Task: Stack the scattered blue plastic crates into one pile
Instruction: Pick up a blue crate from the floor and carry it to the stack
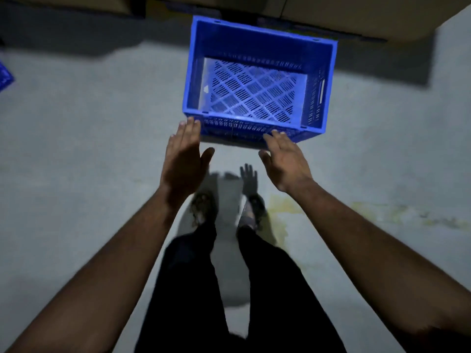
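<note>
Head view looks straight down at a grey floor (pixel 76 154), where a blue crate (pixel 257 82) sits upright in the upper centre of the frame, its open top facing the camera and its slotted, diamond-patterned bottom visible inside. Both bare arms reach up from the lower corners toward the crate's near wall. The left hand (pixel 184 154) is flat, fingers straight and together, its fingertips at the near left corner of the crate; whether they touch the plastic cannot be told. The right hand (pixel 285 161) is likewise released, fingers extended, its fingertips lying over the lower edge of the near wall toward the right. Neither hand grasps anything. Between the arms, in the lower centre, the person's dark trousers (pixel 229 289) and two feet show, blurred. A corner of a second blue crate (pixel 5 77) pokes in at the left edge. Pale cardboard-coloured surfaces (pixel 356 11) run along the top, casting dark shadow onto the floor.
</note>
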`<state>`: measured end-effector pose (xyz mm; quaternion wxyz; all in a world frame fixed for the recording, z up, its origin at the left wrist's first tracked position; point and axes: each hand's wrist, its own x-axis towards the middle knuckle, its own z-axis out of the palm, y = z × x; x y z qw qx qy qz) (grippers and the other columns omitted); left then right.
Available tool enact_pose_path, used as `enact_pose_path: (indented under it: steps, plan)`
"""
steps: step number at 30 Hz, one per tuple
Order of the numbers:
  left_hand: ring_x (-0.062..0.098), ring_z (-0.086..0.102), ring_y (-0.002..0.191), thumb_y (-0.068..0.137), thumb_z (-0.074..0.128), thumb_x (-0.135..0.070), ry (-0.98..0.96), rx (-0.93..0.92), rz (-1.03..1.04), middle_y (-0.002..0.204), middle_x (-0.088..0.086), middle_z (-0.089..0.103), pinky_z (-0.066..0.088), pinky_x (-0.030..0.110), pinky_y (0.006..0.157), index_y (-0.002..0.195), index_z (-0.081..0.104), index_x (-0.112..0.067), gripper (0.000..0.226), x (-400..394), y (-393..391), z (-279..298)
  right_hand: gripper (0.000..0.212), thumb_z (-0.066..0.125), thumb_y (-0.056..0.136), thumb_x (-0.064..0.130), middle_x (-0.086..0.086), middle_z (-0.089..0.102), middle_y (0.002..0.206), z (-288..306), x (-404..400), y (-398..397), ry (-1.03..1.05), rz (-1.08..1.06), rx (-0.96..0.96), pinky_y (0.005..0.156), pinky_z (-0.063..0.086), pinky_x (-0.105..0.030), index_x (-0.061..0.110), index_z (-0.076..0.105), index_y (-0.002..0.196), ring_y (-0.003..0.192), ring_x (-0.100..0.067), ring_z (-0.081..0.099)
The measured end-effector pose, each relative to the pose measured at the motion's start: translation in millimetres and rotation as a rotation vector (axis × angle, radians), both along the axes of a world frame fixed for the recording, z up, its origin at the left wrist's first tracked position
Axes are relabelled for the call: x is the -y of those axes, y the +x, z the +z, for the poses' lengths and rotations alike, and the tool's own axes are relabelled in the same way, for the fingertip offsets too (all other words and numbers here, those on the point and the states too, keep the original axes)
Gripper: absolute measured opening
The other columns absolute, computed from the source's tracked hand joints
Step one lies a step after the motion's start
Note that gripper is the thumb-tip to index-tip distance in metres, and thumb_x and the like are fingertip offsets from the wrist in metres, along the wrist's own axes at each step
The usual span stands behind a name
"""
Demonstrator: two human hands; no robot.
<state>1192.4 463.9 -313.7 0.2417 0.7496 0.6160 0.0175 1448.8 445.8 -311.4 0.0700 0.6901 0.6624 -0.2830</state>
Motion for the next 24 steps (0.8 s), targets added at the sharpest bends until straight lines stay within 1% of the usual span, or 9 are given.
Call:
enact_pose_path:
  steps: [3, 6, 8, 11, 15, 17, 20, 24]
  plan:
    - [0.034, 0.023, 0.149, 0.099, 0.04, -0.045, 0.06, 0.04, 0.091, 0.161, 0.016, 0.028, 0.029, 0.051, 0.116, 0.153, 0.028, -0.005, 0.068, 41.0, -42.4, 60.5, 0.061, 0.03, 0.104, 0.049, -0.011, 0.019, 0.165, 61.2, 22.3, -54.2, 0.009, 0.098, -0.053, 0.122, 0.016, -0.045, 0.019, 0.026, 0.156, 0.152, -0.028, 0.015]
    - [0.032, 0.021, 0.15, 0.1, 0.037, -0.047, 0.124, 0.026, 0.226, 0.162, 0.015, 0.026, 0.028, 0.05, 0.116, 0.154, 0.027, -0.007, 0.068, 90.6, -102.0, 102.7, 0.063, 0.028, 0.103, 0.052, -0.01, 0.018, 0.165, 110.8, 43.4, -118.4, 0.009, 0.325, -0.073, 0.121, 0.019, -0.047, 0.019, 0.025, 0.156, 0.152, -0.028, 0.016]
    - [0.03, 0.02, 0.151, 0.1, 0.034, -0.051, 0.13, 0.025, 0.366, 0.162, 0.013, 0.026, 0.028, 0.048, 0.116, 0.154, 0.027, -0.008, 0.07, 124.7, -149.5, 121.6, 0.063, 0.026, 0.102, 0.051, -0.009, 0.017, 0.165, 138.0, 46.5, -166.1, 0.025, 0.471, -0.063, 0.12, 0.02, -0.049, 0.019, 0.023, 0.156, 0.152, -0.027, 0.014]
    - [0.028, 0.018, 0.151, 0.1, 0.029, -0.054, 0.145, 0.049, 0.607, 0.163, 0.012, 0.024, 0.026, 0.047, 0.117, 0.154, 0.026, -0.008, 0.071, 173.3, -225.7, 143.8, 0.061, 0.031, 0.104, 0.049, -0.008, 0.017, 0.165, 169.0, 37.2, -250.5, 0.091, 0.61, -0.061, 0.12, 0.018, -0.049, 0.019, 0.024, 0.156, 0.153, -0.026, 0.012]
    - [0.032, 0.023, 0.15, 0.102, 0.032, -0.051, 0.213, 0.048, 0.791, 0.161, 0.016, 0.027, 0.026, 0.046, 0.116, 0.153, 0.029, -0.005, 0.068, 235.1, -337.4, 168.2, 0.061, 0.028, 0.103, 0.05, -0.008, 0.016, 0.166, 196.0, 24.1, -391.1, 0.181, 0.818, -0.052, 0.12, 0.02, -0.049, 0.019, 0.024, 0.156, 0.153, -0.026, 0.011]
    - [0.033, 0.023, 0.15, 0.102, 0.03, -0.052, 0.228, -0.01, 0.864, 0.161, 0.016, 0.027, 0.028, 0.048, 0.115, 0.153, 0.03, -0.004, 0.07, 269.0, -395.1, 177.5, 0.064, 0.022, 0.102, 0.053, -0.007, 0.016, 0.166, 207.3, 28.5, -469.5, 0.216, 0.937, -0.066, 0.12, 0.021, -0.049, 0.02, 0.024, 0.156, 0.153, -0.025, 0.011]
    - [0.033, 0.026, 0.148, 0.1, 0.028, -0.058, 0.217, -0.077, 1.003, 0.16, 0.016, 0.029, 0.032, 0.053, 0.112, 0.152, 0.032, -0.005, 0.074, 320.0, -480.9, 198.1, 0.069, 0.016, 0.098, 0.056, -0.007, 0.017, 0.165, 224.5, 50.7, -589.2, 0.274, 1.112, -0.085, 0.12, 0.021, -0.048, 0.019, 0.025, 0.156, 0.153, -0.025, 0.012]
    - [0.033, 0.03, 0.147, 0.098, 0.033, -0.056, 0.309, -0.16, 1.236, 0.159, 0.016, 0.033, 0.031, 0.052, 0.112, 0.151, 0.035, -0.005, 0.073, 375.0, -581.4, 226.8, 0.068, 0.02, 0.098, 0.055, -0.009, 0.023, 0.164, 243.0, 101.2, -736.7, 0.348, 1.333, -0.167, 0.118, 0.023, -0.049, 0.018, 0.032, 0.153, 0.152, -0.027, 0.018]
